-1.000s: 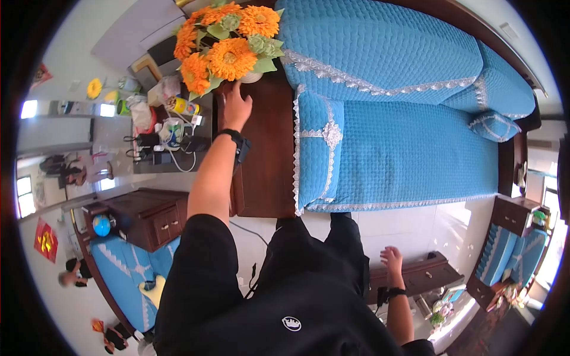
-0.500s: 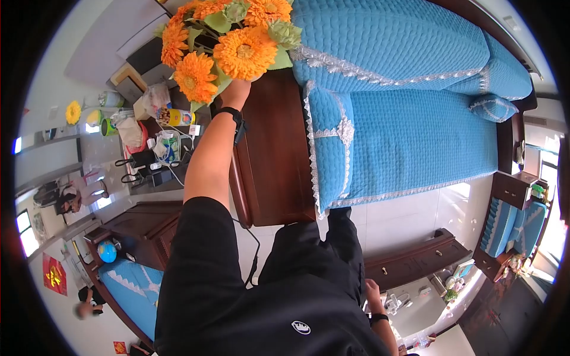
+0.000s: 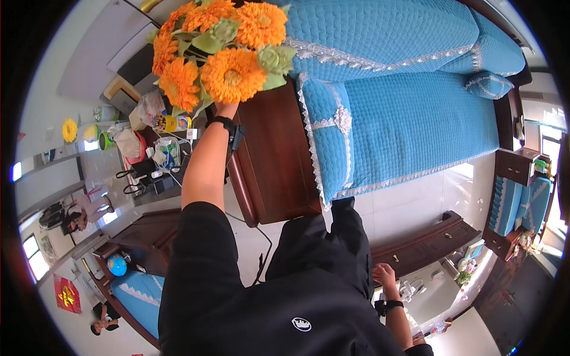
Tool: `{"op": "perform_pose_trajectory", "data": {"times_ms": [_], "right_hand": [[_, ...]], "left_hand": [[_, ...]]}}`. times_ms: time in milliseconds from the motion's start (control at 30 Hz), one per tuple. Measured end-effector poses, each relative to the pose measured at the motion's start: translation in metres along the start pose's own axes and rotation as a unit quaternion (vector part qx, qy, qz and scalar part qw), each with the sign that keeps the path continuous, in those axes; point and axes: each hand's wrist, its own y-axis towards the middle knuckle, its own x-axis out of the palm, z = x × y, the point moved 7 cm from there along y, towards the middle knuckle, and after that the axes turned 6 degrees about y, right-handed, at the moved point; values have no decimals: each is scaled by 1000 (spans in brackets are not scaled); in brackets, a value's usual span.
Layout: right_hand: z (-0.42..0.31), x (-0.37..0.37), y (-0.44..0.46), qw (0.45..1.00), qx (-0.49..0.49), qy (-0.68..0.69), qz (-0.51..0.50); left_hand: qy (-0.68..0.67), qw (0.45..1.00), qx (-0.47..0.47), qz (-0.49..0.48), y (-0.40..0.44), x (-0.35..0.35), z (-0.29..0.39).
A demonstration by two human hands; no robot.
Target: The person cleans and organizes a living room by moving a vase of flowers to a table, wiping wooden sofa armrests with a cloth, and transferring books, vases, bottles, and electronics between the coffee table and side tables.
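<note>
the left hand [image 3: 226, 110] reaches in at the base of a bouquet of orange sunflowers [image 3: 233, 75], which lies just beyond it; blooms and leaves cover its fingers, so i cannot tell whether they are spread or pinching anything; a black watch [image 3: 236, 139] circles that wrist. to the right of this hand and nearer the body is a dark wooden end table [image 3: 279, 166], and farther right a blue quilted sofa cover [image 3: 421, 115] edged with white lace. near the hand on its left stands a yellow canister [image 3: 173, 123]. the right hand [image 3: 385, 274] hangs well apart from the bouquet, fingers loosely bent, nothing visible in it, with a dark wooden drawer cabinet [image 3: 427, 244] just beyond
</note>
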Motion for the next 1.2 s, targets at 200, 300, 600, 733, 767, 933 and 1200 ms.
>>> {"op": "perform_pose_trajectory", "data": {"times_ms": [200,300,600,733,767,933,1200], "right_hand": [[17,-4,5,1000,2,7,9],[29,-5,14,1000,-7,30,4],[63,-8,47,998,-53,25,-30],[43,-30,63,997,-57,33,-33],[35,-40,73,997,-61,45,-27],[19,-96,92,987,-95,118,-45],[121,-194,94,956,-43,285,58]], "left_hand": [[-58,998,13,-6,-46,-46,-5],[-85,996,28,-11,-89,-80,-10],[-238,955,138,-110,-258,-128,40],[-276,935,176,-137,-293,-135,115],[-288,929,187,-141,-322,-152,111],[-343,876,269,-208,-341,-136,244],[-424,722,411,-361,-362,-94,389]]}}
